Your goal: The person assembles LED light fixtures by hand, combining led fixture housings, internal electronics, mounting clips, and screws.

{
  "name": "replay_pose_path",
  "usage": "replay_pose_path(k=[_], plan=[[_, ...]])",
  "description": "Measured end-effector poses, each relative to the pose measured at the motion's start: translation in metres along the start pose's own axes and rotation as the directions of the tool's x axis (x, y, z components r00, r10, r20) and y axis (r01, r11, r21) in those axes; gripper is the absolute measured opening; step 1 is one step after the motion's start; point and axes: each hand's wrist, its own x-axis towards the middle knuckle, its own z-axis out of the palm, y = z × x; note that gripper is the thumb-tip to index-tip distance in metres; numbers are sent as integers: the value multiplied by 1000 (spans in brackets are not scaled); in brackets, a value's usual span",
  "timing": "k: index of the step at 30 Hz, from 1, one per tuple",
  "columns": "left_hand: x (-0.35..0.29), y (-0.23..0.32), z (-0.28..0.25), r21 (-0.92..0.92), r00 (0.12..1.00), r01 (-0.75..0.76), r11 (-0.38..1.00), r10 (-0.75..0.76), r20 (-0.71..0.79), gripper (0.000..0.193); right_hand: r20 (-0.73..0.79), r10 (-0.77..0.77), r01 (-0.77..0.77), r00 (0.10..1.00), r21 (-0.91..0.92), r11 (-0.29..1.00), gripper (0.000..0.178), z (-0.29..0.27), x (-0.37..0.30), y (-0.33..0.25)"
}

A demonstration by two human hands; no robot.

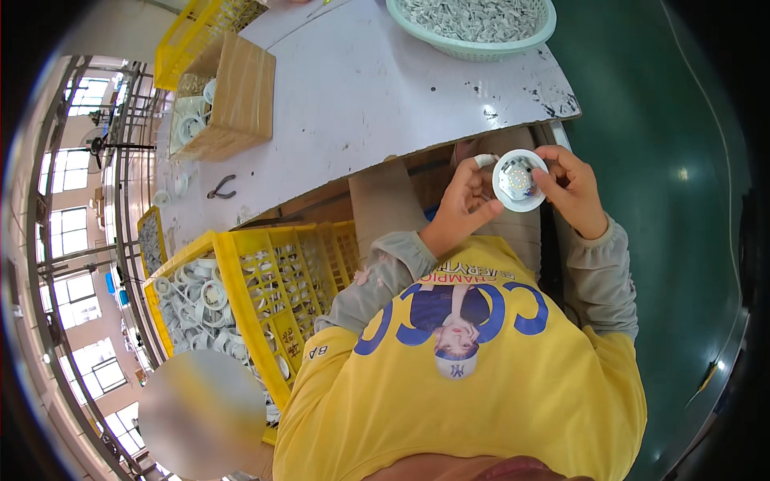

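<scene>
A white round LED downlight is held up between my two hands, its open face toward me and a board with small parts showing inside. My left hand grips its left rim, with a white wrap on one fingertip. On the other side, my right hand is closed on the right rim, with a fingertip reaching over the edge onto the board. Both hands are just off the near edge of the white worktable, above my lap.
A pale green basket heaped with small whitish pieces stands on the table's far right. At left are a cardboard box of white lamp parts and dark-handled pliers. A yellow crate of white lamp housings stands by my left arm.
</scene>
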Motion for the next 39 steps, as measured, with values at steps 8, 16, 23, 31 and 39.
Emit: replay_pose_path(k=[8, 16, 23, 31, 39], plan=[[10, -2, -7, 95, 976, 51, 994, -29, -215, 26, -10, 177, -160, 984, 383, 910, 28, 8, -4, 9], [17, 5, -14, 188, 960, 82, 979, -27, -277, 23, -59, -466, 449, 883, -188, 874, 14, -50, 131, -55], [17, 18, -19, 205, 960, 58, 977, 2, -280, 22, 354, -313, 468, 881, -745, 475, 18, -54, 245, -20], [18, 13, -29, 289, 970, 102, 952, -31, -242, 21, 394, 18, 331, 919, -796, 506, 23, -43, 254, -12], [21, 11, -32, 175, 967, 42, 984, 4, -255, 25, 271, -33, 248, 962, -817, 520, 20, -44, 246, -11]])
